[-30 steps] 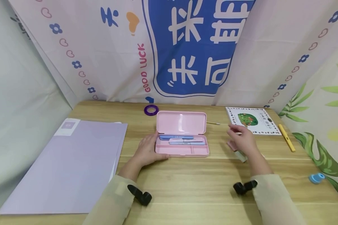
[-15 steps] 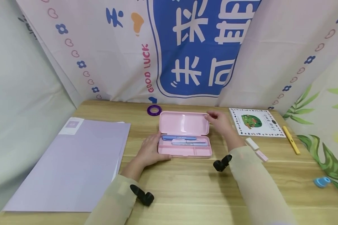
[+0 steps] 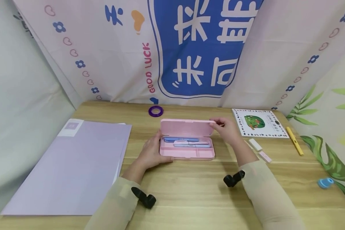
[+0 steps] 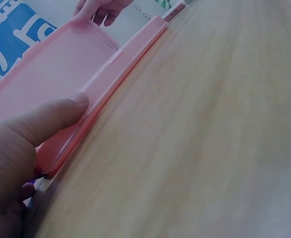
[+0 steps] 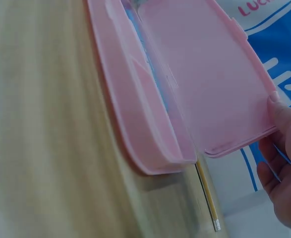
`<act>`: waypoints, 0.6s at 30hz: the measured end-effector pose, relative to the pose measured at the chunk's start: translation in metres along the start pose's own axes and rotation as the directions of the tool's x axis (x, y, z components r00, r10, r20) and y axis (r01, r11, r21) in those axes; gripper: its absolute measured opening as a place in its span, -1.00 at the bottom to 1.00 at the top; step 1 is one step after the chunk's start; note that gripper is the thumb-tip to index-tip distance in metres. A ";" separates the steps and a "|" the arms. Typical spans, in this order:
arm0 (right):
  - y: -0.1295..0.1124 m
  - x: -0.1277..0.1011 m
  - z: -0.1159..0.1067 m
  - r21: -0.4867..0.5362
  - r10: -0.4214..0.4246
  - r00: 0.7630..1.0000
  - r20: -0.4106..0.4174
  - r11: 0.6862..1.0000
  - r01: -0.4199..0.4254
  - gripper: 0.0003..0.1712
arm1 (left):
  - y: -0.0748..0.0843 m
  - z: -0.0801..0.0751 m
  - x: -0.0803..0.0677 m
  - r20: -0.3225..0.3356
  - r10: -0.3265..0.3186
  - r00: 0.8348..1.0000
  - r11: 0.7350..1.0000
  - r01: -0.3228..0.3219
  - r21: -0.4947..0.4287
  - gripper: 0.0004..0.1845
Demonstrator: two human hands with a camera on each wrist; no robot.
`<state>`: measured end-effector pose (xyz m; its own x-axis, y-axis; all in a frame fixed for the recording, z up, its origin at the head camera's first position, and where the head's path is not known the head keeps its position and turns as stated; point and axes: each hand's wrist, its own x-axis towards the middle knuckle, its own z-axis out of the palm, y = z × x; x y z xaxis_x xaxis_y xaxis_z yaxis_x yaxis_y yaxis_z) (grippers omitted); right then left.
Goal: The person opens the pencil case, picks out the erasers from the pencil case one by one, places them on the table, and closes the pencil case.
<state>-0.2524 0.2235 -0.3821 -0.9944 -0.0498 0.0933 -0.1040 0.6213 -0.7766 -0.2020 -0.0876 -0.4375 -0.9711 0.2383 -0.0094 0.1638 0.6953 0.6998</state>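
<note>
A pink pencil case [image 3: 187, 152] lies mid-table with its lid [image 3: 187, 127] tilted partway over the tray. Inside are a blue pen [image 3: 181, 139] and two pale pens [image 3: 192, 144]. My left hand [image 3: 156, 150] grips the case's left front corner. In the left wrist view its thumb [image 4: 61, 116] presses on the pink rim [image 4: 120, 74]. My right hand [image 3: 218, 123] pinches the lid's far right corner. The right wrist view shows its fingertips [image 5: 284, 124] on the lid's edge [image 5: 209, 84], with the tray [image 5: 130, 104] below.
A purple folder [image 3: 72, 166] covers the left of the table. A purple tape ring [image 3: 156, 111] lies behind the case. To the right are a picture book [image 3: 257, 123], a yellow pen [image 3: 294, 140], a white eraser [image 3: 255, 144], a pink eraser [image 3: 265, 156] and a blue sharpener [image 3: 324, 182]. A pencil [image 5: 207, 198] lies behind the case.
My right hand left the erasers, moved left to the lid's far right corner and tipped the lid forward over the tray. The left hand stayed at the case.
</note>
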 end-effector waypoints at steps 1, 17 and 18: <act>0.001 -0.006 0.000 -0.002 -0.013 1.000 -0.002 1.000 0.013 -0.60 | 0.000 -0.001 0.000 -0.001 -0.004 1.000 1.000 0.004 -0.005 0.44; 0.035 -0.070 0.017 0.067 -0.168 0.982 0.080 0.984 0.163 -0.58 | -0.003 -0.003 -0.001 -0.013 0.024 1.000 0.996 -0.025 -0.082 -0.09; 0.036 -0.071 0.019 0.058 -0.163 0.982 0.095 0.986 0.158 -0.57 | -0.002 -0.003 -0.001 -0.008 0.012 1.000 0.997 -0.013 -0.081 -0.07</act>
<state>-0.1863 0.2348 -0.4282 -0.9613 -0.2249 0.1590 -0.2610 0.5594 -0.7867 -0.2016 -0.0913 -0.4373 -0.9705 0.2410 0.0049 0.1615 0.6349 0.7555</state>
